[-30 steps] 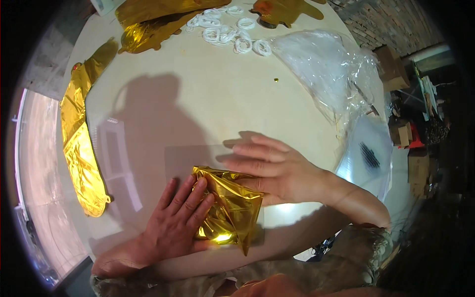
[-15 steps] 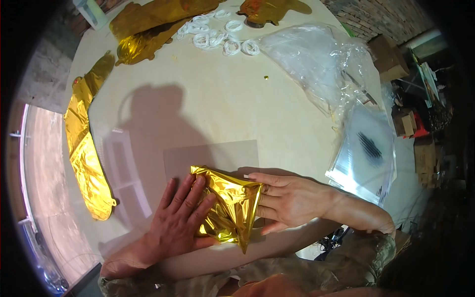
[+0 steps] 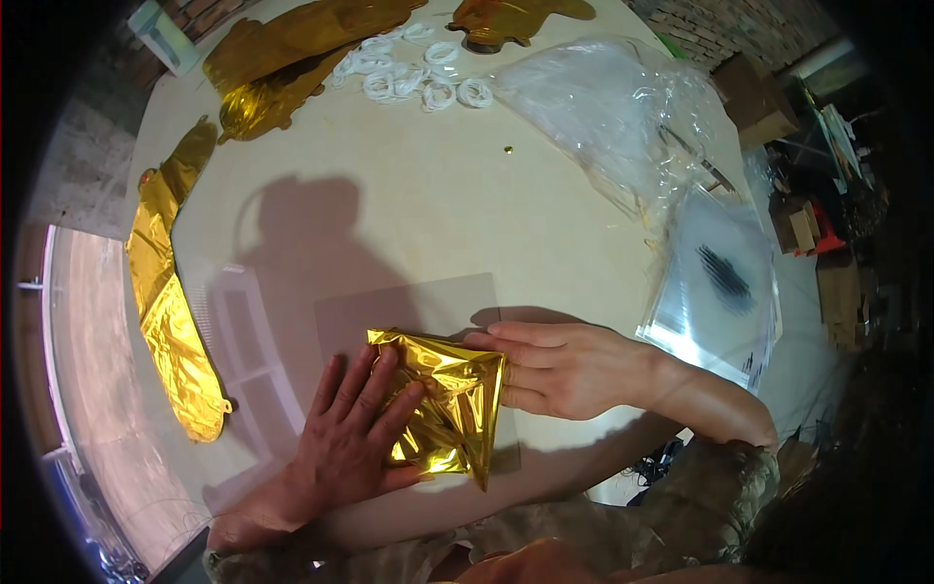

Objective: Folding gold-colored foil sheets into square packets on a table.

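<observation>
A folded piece of shiny gold foil, seemingly a flat foil balloon (image 3: pixel 452 389), lies creased in front of me near the table's front edge. Beneath it a thin see-through plastic sheet (image 3: pixel 341 316) sticks out on the far side. My left hand (image 3: pixel 350 433) rests flat on the foil's left part, fingers spread, pressing it down. My right hand (image 3: pixel 569 370) lies along the foil's right edge with fingers stretched out, their tips touching it; its thumb is hidden. A pointed corner of the foil hangs toward me between the hands.
Another long gold foil piece (image 3: pixel 175 311) lies at the left, with more gold foil (image 3: pixel 292 49) at the back. White ring-shaped coils (image 3: pixel 379 86) sit beside crumpled clear plastic (image 3: pixel 593 97). At right are stacked clear bags (image 3: pixel 705 282); a cardboard box (image 3: pixel 757 105) stands beyond.
My right hand has shifted slightly away from me along the foil's edge, and the foil's right side looks flatter and squarer. The left hand stays pressed on it. The whole view has tilted slightly.
</observation>
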A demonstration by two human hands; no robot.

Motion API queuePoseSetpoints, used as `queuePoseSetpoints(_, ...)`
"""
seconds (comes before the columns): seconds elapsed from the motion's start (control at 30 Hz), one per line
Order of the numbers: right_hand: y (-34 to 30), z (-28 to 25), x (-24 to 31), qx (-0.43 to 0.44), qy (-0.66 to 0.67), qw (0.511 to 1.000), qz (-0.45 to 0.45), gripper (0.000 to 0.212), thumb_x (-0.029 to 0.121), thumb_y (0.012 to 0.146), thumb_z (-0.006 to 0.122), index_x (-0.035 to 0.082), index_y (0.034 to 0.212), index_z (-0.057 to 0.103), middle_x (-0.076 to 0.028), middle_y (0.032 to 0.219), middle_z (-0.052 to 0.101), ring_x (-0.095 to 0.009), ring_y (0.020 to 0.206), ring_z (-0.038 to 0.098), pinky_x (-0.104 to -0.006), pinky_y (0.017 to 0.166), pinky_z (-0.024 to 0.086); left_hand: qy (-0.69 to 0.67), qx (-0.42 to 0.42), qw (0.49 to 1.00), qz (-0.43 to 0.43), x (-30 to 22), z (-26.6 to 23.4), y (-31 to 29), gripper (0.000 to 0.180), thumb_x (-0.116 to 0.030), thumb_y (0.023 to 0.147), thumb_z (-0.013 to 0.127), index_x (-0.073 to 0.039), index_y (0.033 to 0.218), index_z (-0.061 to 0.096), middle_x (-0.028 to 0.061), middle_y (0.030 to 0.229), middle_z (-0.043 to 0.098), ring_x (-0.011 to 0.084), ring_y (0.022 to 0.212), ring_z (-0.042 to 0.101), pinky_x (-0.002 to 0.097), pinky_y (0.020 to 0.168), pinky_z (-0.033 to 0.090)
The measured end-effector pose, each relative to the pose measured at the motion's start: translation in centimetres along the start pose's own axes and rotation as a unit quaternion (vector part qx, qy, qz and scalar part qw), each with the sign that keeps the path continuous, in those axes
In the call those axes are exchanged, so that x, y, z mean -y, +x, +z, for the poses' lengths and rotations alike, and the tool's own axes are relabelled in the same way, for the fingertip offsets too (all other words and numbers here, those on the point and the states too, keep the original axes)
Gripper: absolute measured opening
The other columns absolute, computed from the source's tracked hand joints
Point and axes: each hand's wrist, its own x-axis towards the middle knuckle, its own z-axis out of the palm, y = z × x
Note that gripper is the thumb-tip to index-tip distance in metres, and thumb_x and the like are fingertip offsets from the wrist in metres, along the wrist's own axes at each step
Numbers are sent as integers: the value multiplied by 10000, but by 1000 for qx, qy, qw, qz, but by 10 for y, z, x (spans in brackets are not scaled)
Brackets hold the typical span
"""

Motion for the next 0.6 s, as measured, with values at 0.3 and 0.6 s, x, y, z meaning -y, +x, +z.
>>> queuePoseSetpoints(0.3,-5,13,7,-134,88,984,79,304,124,801,687,70,1100,696,-57,1200,662,-264,1166,619,-404,1084,466,6,20,1000,5,-2,-6,1,942,-671,831,647,-110,1536,375,303,1606,249,501,1479,266,633,1186,195)
queuePoseSetpoints(0.6,18,36,13,-202,172,935,235,275,148,799,765,102,1047,657,-67,967,607,-289,871,601,-413,766,486,12,-11,1000,10,-3,-6,2,866,-624,857,646,-103,1513,428,290,1600,278,476,1473,298,637,1171,226)
